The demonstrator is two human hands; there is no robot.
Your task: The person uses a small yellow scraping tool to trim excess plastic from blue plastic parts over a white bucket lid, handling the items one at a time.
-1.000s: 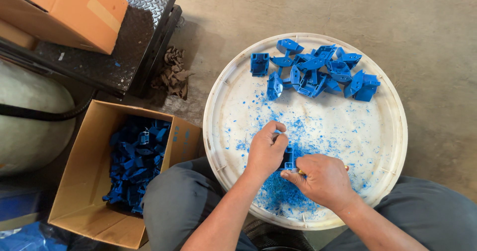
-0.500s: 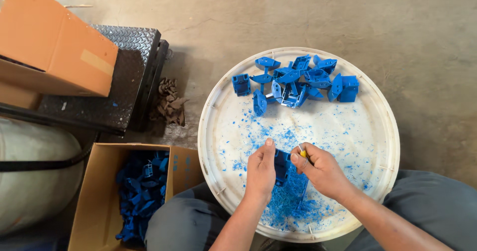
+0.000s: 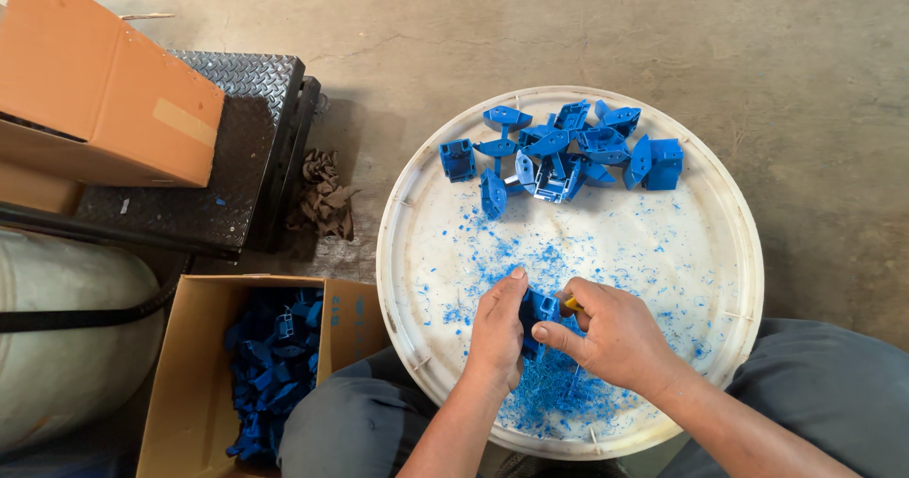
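Hands (image 3: 554, 331) slightly nearer the round tray's (image 3: 748, 251) rim — both pinching one blue part (image 3: 538, 309).

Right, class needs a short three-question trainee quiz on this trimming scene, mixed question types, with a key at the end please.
1. True or false: the left hand and right hand both grip one blue plastic part over the round white tray.
2. Where does the pile of blue parts lie on the tray?
A. far edge
B. near edge
C. off the tray
3. Fill in: the open cardboard box beside the person's left knee holds more blue ____.

Key: 1 true; 2 A; 3 parts.
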